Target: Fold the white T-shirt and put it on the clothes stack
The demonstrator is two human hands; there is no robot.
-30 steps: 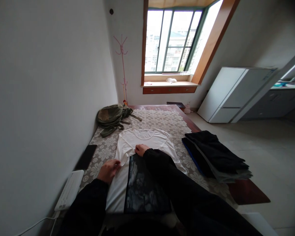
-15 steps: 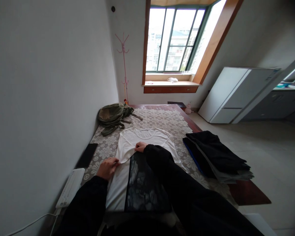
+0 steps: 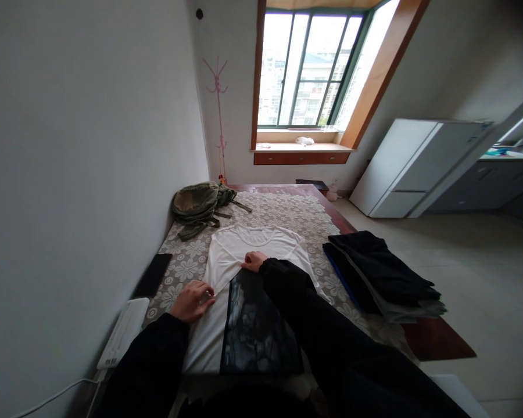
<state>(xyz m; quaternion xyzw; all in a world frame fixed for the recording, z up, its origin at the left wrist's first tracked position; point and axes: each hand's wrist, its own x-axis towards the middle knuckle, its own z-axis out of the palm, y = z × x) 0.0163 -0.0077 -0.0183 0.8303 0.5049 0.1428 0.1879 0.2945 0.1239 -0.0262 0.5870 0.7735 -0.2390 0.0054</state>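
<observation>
A white T-shirt with a large dark printed panel lies spread on the table, its neckline at the far end. My left hand is at the shirt's left edge, by the sleeve, with thumb and fingertips closed on the fabric. Just above the top of the dark panel, my right hand pinches the white cloth near the shirt's middle. Its forearm crosses over the shirt's right side and hides part of it.
A folded pile of dark clothes rests on the right of the lace tablecloth. An olive backpack sits at the far left. Along the wall are a black phone-like slab and a white power strip with a cable.
My right hand has shifted slightly right with its pinch on the cloth. My left hand has moved a little, its fingers more curled, and the shirt's lower left edge lies slightly farther left.
</observation>
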